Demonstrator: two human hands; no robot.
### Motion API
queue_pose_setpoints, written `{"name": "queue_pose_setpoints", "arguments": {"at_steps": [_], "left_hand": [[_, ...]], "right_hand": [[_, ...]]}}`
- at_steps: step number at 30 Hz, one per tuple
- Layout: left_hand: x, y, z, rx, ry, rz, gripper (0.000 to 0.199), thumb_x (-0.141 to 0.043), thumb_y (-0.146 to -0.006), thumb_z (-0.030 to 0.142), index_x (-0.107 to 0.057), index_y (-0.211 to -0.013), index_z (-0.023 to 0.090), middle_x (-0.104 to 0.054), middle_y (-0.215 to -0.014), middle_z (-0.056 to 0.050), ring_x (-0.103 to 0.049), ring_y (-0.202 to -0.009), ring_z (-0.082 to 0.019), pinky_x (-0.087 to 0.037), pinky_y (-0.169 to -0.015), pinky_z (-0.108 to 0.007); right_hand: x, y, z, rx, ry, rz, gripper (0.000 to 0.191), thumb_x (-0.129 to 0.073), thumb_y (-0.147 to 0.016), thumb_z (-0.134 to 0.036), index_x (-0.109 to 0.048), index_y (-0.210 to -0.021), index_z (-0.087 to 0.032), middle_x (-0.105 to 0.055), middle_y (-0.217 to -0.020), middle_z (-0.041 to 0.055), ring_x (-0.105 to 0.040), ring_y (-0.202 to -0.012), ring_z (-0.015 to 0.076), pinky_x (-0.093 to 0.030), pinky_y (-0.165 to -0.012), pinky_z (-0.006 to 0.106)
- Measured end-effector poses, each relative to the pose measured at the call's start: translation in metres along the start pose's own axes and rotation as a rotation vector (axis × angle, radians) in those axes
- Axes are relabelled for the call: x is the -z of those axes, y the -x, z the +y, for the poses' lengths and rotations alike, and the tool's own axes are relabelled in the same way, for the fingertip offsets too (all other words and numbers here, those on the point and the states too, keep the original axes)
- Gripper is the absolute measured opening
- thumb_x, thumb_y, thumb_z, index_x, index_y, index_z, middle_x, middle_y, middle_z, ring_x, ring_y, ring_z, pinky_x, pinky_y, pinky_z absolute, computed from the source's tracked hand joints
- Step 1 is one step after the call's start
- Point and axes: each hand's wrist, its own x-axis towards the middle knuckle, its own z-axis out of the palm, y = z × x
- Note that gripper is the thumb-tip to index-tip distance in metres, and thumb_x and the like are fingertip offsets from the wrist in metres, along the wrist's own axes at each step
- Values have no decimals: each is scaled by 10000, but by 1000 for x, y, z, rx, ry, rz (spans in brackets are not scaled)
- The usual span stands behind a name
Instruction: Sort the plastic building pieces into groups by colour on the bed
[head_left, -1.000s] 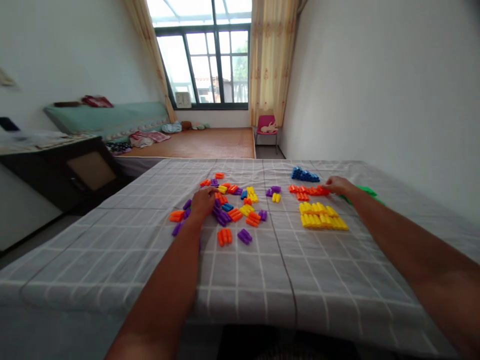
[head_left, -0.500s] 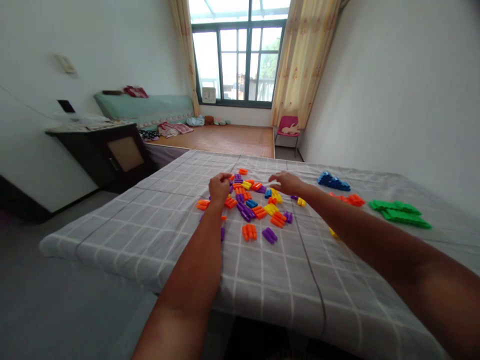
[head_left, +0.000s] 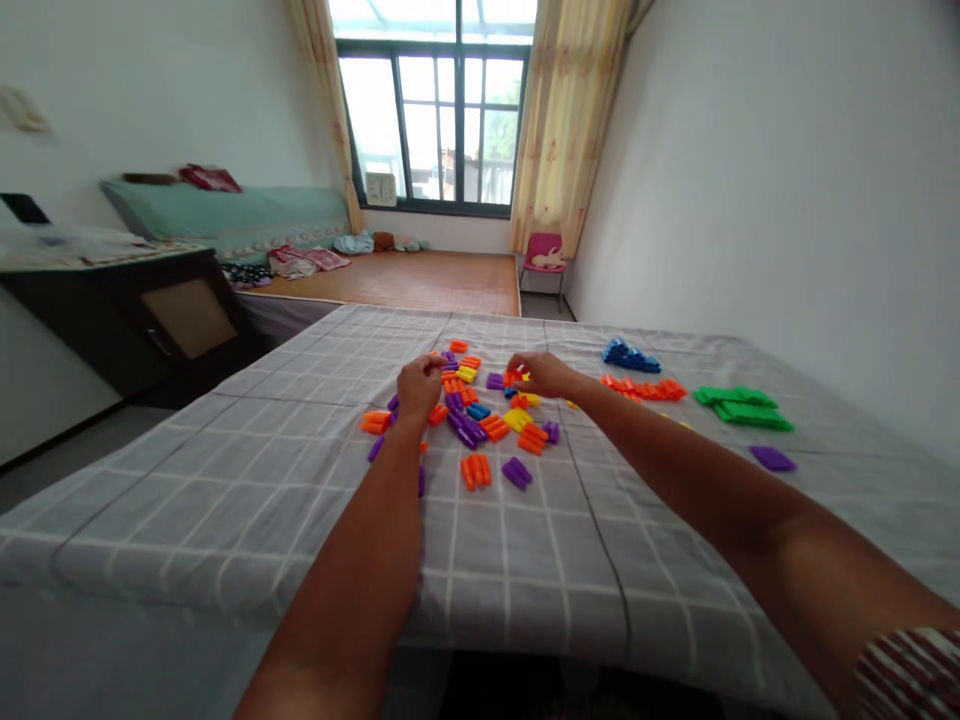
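A loose cluster of small ribbed plastic blocks in orange, purple, yellow and blue lies on the grey checked cloth (head_left: 300, 500). My left hand (head_left: 418, 388) is over the cluster's left side, its fingers pinched together; what they hold, if anything, I cannot make out. On the far right side, my right hand (head_left: 546, 374) has its fingertips closed down on an orange block (head_left: 512, 378). A purple block (head_left: 495, 381) lies just left of those fingertips. Nearer to me are another orange block (head_left: 475, 471) and a purple block (head_left: 517, 472), set apart from the rest.
Sorted by colour on the right are blue blocks (head_left: 630, 356), a row of orange blocks (head_left: 643, 388), green blocks (head_left: 742, 408) and a purple piece (head_left: 772, 458). Beyond the table are a wooden platform (head_left: 442, 280), a pink chair (head_left: 544, 250) and a dark cabinet (head_left: 127, 310).
The view has turned to the right. My right hand has moved down and closed its fingers on an orange block. My left hand stays over the left of the cluster.
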Motion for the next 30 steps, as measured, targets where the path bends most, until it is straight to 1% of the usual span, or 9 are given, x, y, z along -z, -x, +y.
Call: {"name": "queue_pose_setpoints", "arguments": {"at_steps": [4,7,9,11,14,18,25,28,30], "left_hand": [[1,3,6,-38,-87,-39,315,-484,-776,196,-749,-944,171,-751,-896,-49,-678,-803,-179,-515,-767,-255],[1,3,6,-58,-148,-50,324,-473,-774,197,-751,-941,181,-753,-905,-45,-679,-815,-182,-511,-779,-251],[0,2,3,-59,-185,-59,331,-469,-775,203,-750,-949,194,-753,-925,-37,-681,-839,-184,-510,-792,-249],[-2,0,-2,-58,-221,-73,333,-469,-776,216,-748,-957,199,-753,-942,-35,-683,-854,-189,-510,-797,-251],[-2,-1,-7,-68,-259,-98,337,-468,-780,235,-744,-968,192,-752,-951,-42,-683,-876,-193,-512,-798,-251],[0,-1,-7,-74,-269,-117,342,-467,-783,239,-737,-987,186,-750,-972,-48,-682,-899,-194,-510,-819,-258],[0,1,-2,-102,-259,-139,338,-463,-786,224,-744,-971,193,-752,-949,-34,-680,-884,-188,-507,-831,-259],[0,2,0,-99,-241,-127,329,-468,-778,208,-751,-945,189,-753,-924,-38,-680,-853,-190,-511,-811,-264],[1,2,0,-90,-213,-114,326,-474,-766,195,-752,-936,178,-752,-889,-42,-679,-817,-186,-514,-788,-265]], "right_hand": [[51,56,86,-239,-33,76,272,-625,-760,-190,-654,-1030,-183,-713,-1009,57,-662,-901,167,-497,-775,241],[84,100,154,-405,71,52,319,-667,-713,-230,-660,-1028,-180,-710,-1020,64,-658,-903,185,-495,-786,258],[93,124,185,-449,130,-2,377,-697,-668,-243,-659,-1038,-179,-705,-1039,68,-651,-922,202,-494,-798,278],[91,140,203,-446,149,-58,412,-710,-647,-254,-658,-1049,-183,-701,-1062,69,-644,-953,213,-490,-823,296],[80,149,211,-415,120,-95,425,-720,-633,-257,-662,-1048,-186,-695,-1092,73,-639,-989,223,-482,-848,304],[70,145,204,-384,84,-134,425,-729,-619,-255,-672,-1037,-202,-704,-1080,61,-643,-977,225,-477,-847,301],[64,142,198,-388,197,-206,332,-726,-628,-292,-718,-955,-236,-726,-999,35,-648,-910,222,-472,-764,280],[65,143,200,-392,178,-217,346,-736,-610,-287,-725,-953,-241,-729,-963,37,-652,-878,234,-476,-756,300],[69,141,201,-368,183,-220,382,-734,-601,-260,-725,-982,-243,-722,-1006,45,-650,-898,242,-480,-769,310]]}}
